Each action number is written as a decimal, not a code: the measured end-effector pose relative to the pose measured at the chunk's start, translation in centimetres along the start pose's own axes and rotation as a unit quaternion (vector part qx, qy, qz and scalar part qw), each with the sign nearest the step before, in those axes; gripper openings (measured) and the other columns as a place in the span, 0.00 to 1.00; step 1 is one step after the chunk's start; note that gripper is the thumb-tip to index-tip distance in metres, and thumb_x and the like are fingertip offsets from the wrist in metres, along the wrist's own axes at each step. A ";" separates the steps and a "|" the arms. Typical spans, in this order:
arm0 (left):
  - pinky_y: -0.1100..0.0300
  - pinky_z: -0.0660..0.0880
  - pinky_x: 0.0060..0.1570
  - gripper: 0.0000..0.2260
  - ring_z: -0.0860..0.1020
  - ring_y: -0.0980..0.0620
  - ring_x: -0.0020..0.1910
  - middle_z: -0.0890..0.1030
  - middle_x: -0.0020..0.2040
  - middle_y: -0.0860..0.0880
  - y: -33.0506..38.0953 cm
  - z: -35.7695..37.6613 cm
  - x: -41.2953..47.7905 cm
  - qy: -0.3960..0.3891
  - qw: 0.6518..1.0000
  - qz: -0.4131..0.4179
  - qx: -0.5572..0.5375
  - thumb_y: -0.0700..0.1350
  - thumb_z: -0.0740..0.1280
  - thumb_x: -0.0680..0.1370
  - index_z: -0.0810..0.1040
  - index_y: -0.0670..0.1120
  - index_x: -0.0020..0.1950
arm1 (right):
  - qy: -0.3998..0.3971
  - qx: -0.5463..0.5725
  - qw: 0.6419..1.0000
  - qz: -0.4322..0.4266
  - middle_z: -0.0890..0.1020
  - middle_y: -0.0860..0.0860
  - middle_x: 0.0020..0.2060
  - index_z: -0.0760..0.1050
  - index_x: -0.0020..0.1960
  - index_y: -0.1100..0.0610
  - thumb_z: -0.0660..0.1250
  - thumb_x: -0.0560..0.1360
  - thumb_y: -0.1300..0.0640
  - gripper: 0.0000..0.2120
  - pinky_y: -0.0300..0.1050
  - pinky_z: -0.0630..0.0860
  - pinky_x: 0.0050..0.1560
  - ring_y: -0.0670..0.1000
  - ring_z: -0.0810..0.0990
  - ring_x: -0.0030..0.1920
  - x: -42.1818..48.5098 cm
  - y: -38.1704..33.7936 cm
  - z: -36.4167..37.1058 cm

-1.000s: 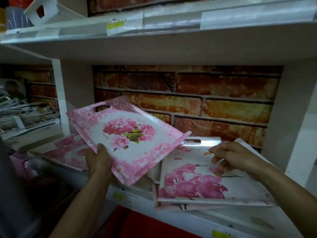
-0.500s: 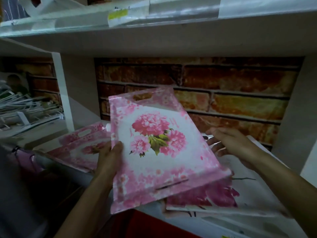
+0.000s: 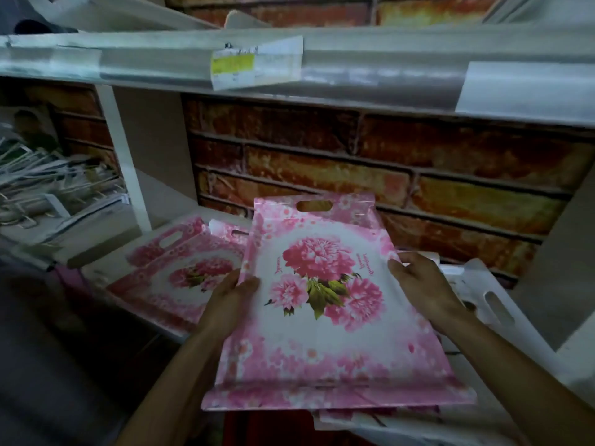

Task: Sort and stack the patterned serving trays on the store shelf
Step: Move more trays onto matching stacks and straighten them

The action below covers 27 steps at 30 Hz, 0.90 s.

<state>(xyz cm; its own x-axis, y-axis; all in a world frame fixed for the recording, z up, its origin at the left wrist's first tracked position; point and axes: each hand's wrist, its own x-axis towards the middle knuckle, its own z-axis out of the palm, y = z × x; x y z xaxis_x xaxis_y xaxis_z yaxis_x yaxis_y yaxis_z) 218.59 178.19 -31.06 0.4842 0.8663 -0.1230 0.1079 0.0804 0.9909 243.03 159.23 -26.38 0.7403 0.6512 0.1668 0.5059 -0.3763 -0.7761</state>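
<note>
I hold a pink tray with a peony print (image 3: 325, 320) in front of the shelf, tilted toward me with its handle slot at the far end. My left hand (image 3: 230, 300) grips its left edge and my right hand (image 3: 421, 284) grips its right edge. On the shelf to the left lie matching pink floral trays (image 3: 180, 272), stacked flat. Under the held tray, a white tray (image 3: 489, 300) with a handle slot pokes out at the right; most of it is hidden.
The white shelf board (image 3: 106, 243) runs along a brick-pattern back wall (image 3: 386, 162). An upper shelf edge with a yellow price label (image 3: 231, 66) hangs overhead. A white divider post (image 3: 125, 156) separates a left bay with metal racks (image 3: 42, 185).
The pink peony tray has turned lengthwise and come toward me. My right hand left the white tray and took hold of the pink tray's right edge.
</note>
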 end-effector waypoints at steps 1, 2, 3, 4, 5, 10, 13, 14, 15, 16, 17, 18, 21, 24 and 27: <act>0.55 0.75 0.52 0.16 0.80 0.47 0.55 0.81 0.60 0.46 0.6 -0.1 -0.3 0.004 1.000 -0.001 0.004 0.52 0.67 0.78 0.79 0.46 0.62 | -0.011 -0.006 1.000 0.012 0.82 0.52 0.43 0.77 0.58 0.57 0.61 0.81 0.50 0.13 0.43 0.70 0.37 0.51 0.80 0.40 0.0 -0.2 -0.2; 0.58 0.74 0.49 0.14 0.80 0.50 0.52 0.81 0.58 0.47 1.3 -0.1 -0.6 0.011 1.000 0.002 0.014 0.53 0.66 0.79 0.80 0.47 0.60 | -0.020 -0.010 1.000 0.020 0.82 0.52 0.44 0.77 0.58 0.57 0.61 0.80 0.50 0.13 0.44 0.72 0.37 0.52 0.81 0.40 0.0 -0.3 -0.4; 0.59 0.72 0.45 0.13 0.79 0.52 0.50 0.81 0.57 0.48 2.0 -0.2 -1.2 0.020 0.999 0.001 0.031 0.53 0.64 0.80 0.79 0.48 0.59 | -0.026 -0.012 0.999 0.024 0.83 0.53 0.44 0.78 0.57 0.57 0.62 0.80 0.50 0.13 0.44 0.74 0.38 0.53 0.82 0.40 -0.1 -0.5 -0.7; 0.60 0.70 0.44 0.14 0.78 0.53 0.51 0.80 0.58 0.49 2.6 -0.2 -1.6 0.024 0.998 0.001 0.051 0.53 0.62 0.81 0.78 0.49 0.62 | -0.028 -0.009 0.999 0.027 0.83 0.53 0.44 0.78 0.56 0.56 0.62 0.80 0.51 0.11 0.46 0.76 0.40 0.54 0.82 0.40 -0.3 -0.8 -0.9; 0.61 0.69 0.46 0.16 0.76 0.52 0.54 0.78 0.60 0.49 3.1 -0.3 -1.9 0.028 0.998 -0.002 0.062 0.53 0.61 0.81 0.76 0.47 0.65 | -0.030 -0.003 0.999 0.029 0.83 0.53 0.42 0.78 0.54 0.56 0.62 0.80 0.53 0.09 0.48 0.77 0.41 0.55 0.83 0.40 -0.7 -1.3 -1.2; 0.64 0.67 0.38 0.09 0.74 0.54 0.42 0.77 0.46 0.52 5.0 -1.1 -4.0 0.055 0.995 -0.042 0.068 0.46 0.63 0.81 0.76 0.46 0.60 | -0.040 -0.022 0.998 0.041 0.75 0.50 0.28 0.75 0.40 0.56 0.62 0.80 0.56 0.10 0.42 0.64 0.30 0.49 0.71 0.26 -3.0 -3.0 -2.3; 0.60 0.68 0.35 0.08 0.75 0.51 0.35 0.80 0.39 0.48 6.9 -2.3 -6.1 0.057 0.993 -0.068 0.082 0.46 0.64 0.80 0.81 0.45 0.49 | -0.060 -0.024 0.995 0.073 0.78 0.50 0.33 0.76 0.44 0.53 0.62 0.79 0.53 0.08 0.42 0.67 0.33 0.49 0.76 0.32 -4.9 -4.2 -3.0; 0.59 0.67 0.34 0.08 0.74 0.50 0.34 0.79 0.37 0.47 7.6 -2.8 -7.0 0.055 0.991 -0.073 0.099 0.45 0.64 0.80 0.81 0.45 0.46 | -0.065 -0.019 0.994 0.086 0.80 0.49 0.37 0.76 0.48 0.52 0.62 0.79 0.51 0.07 0.43 0.69 0.35 0.49 0.79 0.36 -5.7 -4.7 -3.4; 0.59 0.66 0.33 0.10 0.73 0.50 0.32 0.78 0.35 0.47 8.4 -3.3 -7.9 0.050 0.990 -0.071 0.114 0.45 0.63 0.80 0.80 0.45 0.42 | -0.069 -0.012 0.993 0.098 0.81 0.49 0.40 0.76 0.51 0.52 0.62 0.79 0.51 0.07 0.43 0.71 0.37 0.49 0.80 0.39 -6.6 -5.4 -3.7; 0.59 0.64 0.33 0.12 0.71 0.50 0.31 0.76 0.33 0.46 9.0 -3.7 -8.7 0.045 0.989 -0.069 0.127 0.45 0.62 0.80 0.79 0.44 0.39 | -0.073 -0.010 0.992 0.105 0.81 0.48 0.40 0.76 0.51 0.52 0.62 0.79 0.51 0.07 0.43 0.71 0.37 0.49 0.80 0.39 -7.4 -6.0 -4.0; 0.59 0.63 0.33 0.14 0.70 0.50 0.31 0.74 0.33 0.45 9.8 -4.3 -9.7 0.039 0.987 -0.067 0.142 0.45 0.61 0.81 0.78 0.42 0.38 | -0.079 -0.011 0.991 0.110 0.80 0.48 0.37 0.76 0.48 0.52 0.62 0.79 0.51 0.06 0.42 0.70 0.36 0.48 0.79 0.36 -8.4 -6.9 -4.5; 0.58 0.63 0.34 0.16 0.70 0.50 0.32 0.74 0.34 0.44 10.5 -4.8 -10.7 0.033 0.986 -0.065 0.152 0.46 0.60 0.81 0.77 0.39 0.38 | -0.083 -0.016 0.990 0.115 0.77 0.47 0.32 0.75 0.43 0.52 0.62 0.79 0.52 0.07 0.42 0.68 0.34 0.47 0.76 0.32 -9.4 -7.9 -4.9; 0.58 0.66 0.37 0.20 0.72 0.51 0.37 0.74 0.37 0.43 12.7 -6.5 -13.8 0.006 0.987 -0.055 0.153 0.51 0.60 0.82 0.77 0.35 0.41 | -0.091 -0.022 0.986 0.136 0.72 0.47 0.27 0.70 0.35 0.51 0.62 0.78 0.54 0.13 0.42 0.65 0.32 0.48 0.71 0.28 -12.2 -10.6 -6.5; 0.61 0.66 0.32 0.17 0.71 0.57 0.32 0.75 0.33 0.45 15.2 -7.7 -16.6 -0.005 0.984 -0.034 0.175 0.48 0.61 0.82 0.75 0.41 0.36 | -0.099 -0.023 0.984 0.146 0.68 0.48 0.26 0.64 0.31 0.52 0.62 0.78 0.57 0.17 0.42 0.62 0.31 0.48 0.67 0.27 -14.4 -13.4 -8.3; 0.60 0.71 0.37 0.14 0.75 0.60 0.34 0.78 0.35 0.50 17.3 -9.0 -19.0 0.001 0.984 -0.038 0.175 0.48 0.62 0.81 0.79 0.42 0.41 | -0.110 -0.022 0.983 0.147 0.65 0.47 0.24 0.62 0.30 0.52 0.62 0.78 0.59 0.19 0.44 0.62 0.31 0.48 0.65 0.26 -16.2 -15.9 -10.0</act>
<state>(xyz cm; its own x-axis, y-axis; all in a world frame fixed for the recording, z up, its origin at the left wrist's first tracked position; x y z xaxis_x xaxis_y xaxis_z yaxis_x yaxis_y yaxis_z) 203.47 167.57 -11.05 0.4608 0.8657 -0.1956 0.4370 -0.0295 0.8990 227.43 148.06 -10.61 0.7464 0.6347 -0.1999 0.3061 -0.5942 -0.7438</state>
